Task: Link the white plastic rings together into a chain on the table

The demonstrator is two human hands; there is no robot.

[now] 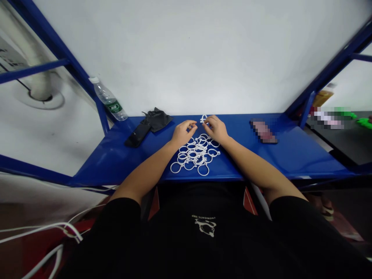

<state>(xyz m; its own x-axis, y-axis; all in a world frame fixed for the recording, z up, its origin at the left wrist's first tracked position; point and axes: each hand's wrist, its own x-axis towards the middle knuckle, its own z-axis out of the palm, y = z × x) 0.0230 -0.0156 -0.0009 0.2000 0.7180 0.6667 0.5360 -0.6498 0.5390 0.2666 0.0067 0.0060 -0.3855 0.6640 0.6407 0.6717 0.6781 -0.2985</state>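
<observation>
Blue metal table [290, 151] carries a linked mat of white plastic rings [197, 153] beneath both hands. The left hand [183, 132] curls its fingers [193, 124] narrow, holding nothing visible; the right hand [214, 130] pinches a small white ring [204, 119]. A slip could drop it; a snag could tangle the mat.

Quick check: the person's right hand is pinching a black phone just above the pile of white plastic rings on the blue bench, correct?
Not the phone: in the head view, the right hand pinches a white plastic ring. The black phone lies away to the left on the blue bench. The rest stands as you said.
</observation>
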